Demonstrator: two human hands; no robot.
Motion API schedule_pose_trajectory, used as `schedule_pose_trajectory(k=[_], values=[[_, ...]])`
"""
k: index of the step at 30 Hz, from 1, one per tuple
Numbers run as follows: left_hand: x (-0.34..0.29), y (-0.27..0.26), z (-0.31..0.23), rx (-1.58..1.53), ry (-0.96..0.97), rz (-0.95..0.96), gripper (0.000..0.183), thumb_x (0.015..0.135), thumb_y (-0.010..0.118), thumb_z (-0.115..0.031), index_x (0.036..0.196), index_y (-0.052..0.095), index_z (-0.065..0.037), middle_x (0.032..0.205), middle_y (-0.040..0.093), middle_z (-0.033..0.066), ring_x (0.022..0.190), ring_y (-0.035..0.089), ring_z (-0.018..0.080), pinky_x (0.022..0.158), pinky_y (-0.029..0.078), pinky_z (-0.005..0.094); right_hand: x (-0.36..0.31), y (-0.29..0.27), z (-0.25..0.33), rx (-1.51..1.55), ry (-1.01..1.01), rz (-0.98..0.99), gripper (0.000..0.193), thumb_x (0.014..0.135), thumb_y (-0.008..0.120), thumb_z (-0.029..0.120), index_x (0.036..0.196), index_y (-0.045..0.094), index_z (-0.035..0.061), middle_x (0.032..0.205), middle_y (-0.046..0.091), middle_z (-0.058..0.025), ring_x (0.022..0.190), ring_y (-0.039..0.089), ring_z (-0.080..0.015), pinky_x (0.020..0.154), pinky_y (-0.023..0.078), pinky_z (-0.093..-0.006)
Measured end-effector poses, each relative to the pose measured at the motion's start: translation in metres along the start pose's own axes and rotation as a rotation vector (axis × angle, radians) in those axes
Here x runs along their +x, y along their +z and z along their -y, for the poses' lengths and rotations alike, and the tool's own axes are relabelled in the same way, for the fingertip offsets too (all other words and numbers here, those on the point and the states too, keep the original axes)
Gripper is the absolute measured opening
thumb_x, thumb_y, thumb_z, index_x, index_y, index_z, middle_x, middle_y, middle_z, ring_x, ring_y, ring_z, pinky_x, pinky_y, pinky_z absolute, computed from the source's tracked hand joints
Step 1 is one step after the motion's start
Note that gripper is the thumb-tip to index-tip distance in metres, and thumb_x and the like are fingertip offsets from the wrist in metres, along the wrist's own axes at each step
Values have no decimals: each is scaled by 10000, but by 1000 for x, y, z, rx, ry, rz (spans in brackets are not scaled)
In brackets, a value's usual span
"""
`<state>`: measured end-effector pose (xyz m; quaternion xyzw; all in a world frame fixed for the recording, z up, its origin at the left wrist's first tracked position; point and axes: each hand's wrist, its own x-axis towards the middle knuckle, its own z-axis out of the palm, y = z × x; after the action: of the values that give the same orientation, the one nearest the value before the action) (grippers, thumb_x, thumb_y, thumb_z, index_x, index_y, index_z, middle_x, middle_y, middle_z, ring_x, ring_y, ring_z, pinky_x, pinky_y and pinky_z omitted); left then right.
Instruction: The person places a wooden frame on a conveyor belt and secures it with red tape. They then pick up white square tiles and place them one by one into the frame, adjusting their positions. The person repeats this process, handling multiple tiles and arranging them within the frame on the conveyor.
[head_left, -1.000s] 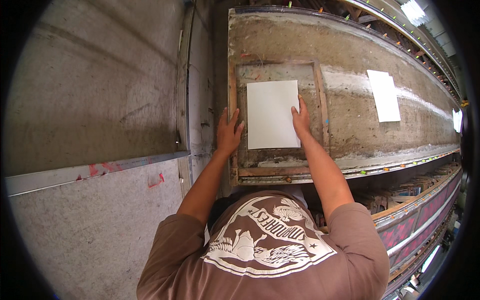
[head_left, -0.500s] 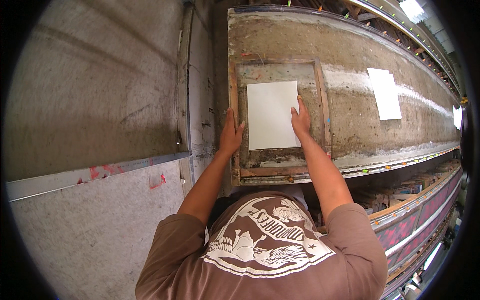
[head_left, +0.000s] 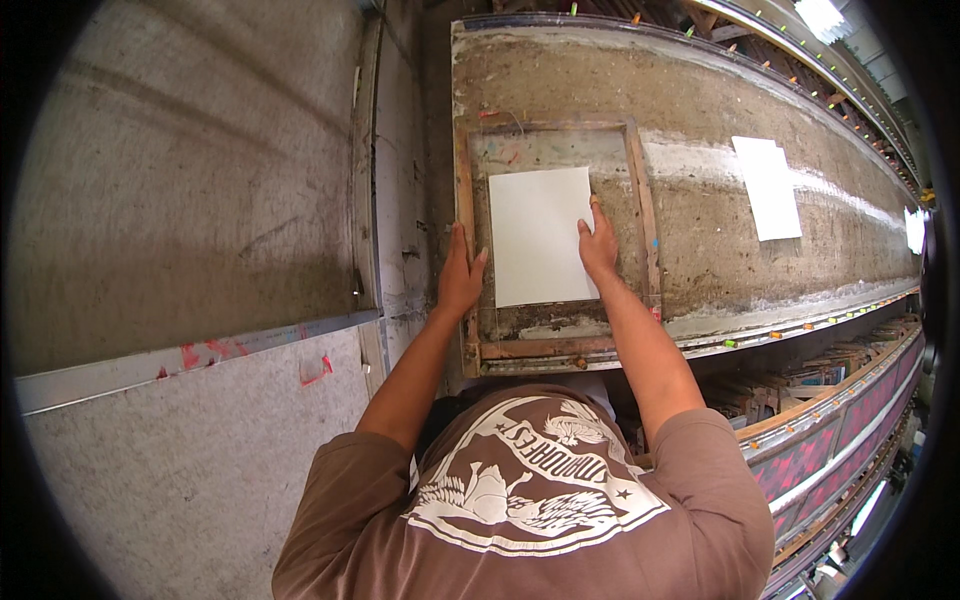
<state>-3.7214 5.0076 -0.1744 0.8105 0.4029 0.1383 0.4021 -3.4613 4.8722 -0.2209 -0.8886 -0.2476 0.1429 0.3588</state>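
Note:
A blank white sheet of paper (head_left: 540, 240) lies inside a worn wooden frame (head_left: 641, 200) with a see-through mesh. The frame rests on a long, stained table (head_left: 700, 110). My left hand (head_left: 461, 280) lies along the frame's left bar, fingers stretched forward and thumb spread toward the paper. At the sheet's right edge is my right hand (head_left: 600, 248), its thumb apart by the paper and its fingers pointing away from me. The undersides of both hands are hidden.
Further right on the table are white papers (head_left: 768, 190). Small orange and green pegs line the near rail (head_left: 700, 347). Wooden frames (head_left: 770, 385) are stored below it. To the left stand a pale wall (head_left: 400, 200) and a large grey panel (head_left: 200, 180).
The whole scene has shifted slightly down and left in view. My hands, the sheet and the wooden frame keep nearly the same places relative to each other.

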Motion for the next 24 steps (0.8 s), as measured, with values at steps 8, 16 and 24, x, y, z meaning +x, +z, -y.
schedule_pose_trajectory(k=[8, 16, 24], values=[[0, 0, 5, 24, 26, -8, 774, 1059, 530, -340, 1616, 134, 22, 1673, 194, 246, 1548, 224, 374, 1248, 236, 417, -4, 0, 4, -59, -35, -23, 607, 980, 630, 224, 1548, 425, 168, 1322, 583, -207, 1222, 580, -403, 1016, 467, -483], [8, -14, -46, 690, 192, 242, 812, 990, 567, -561, 1630, 266, -164, 1717, 151, 104, 1590, 44, 332, 1256, 77, 593, -13, -2, 13, -167, -64, -39, 610, 985, 620, 246, 1548, 401, 160, 1188, 564, -199, 1093, 603, -409, 911, 506, -500], [17, 7, -52, 800, 285, 407, 760, 910, 564, -693, 1579, 369, -388, 1712, 195, 12, 1592, 27, 315, 1265, 27, 601, -16, -12, 31, -192, 1, 47, 575, 1008, 587, 263, 1539, 404, 139, 1278, 502, -202, 1119, 583, -413, 938, 501, -495]])
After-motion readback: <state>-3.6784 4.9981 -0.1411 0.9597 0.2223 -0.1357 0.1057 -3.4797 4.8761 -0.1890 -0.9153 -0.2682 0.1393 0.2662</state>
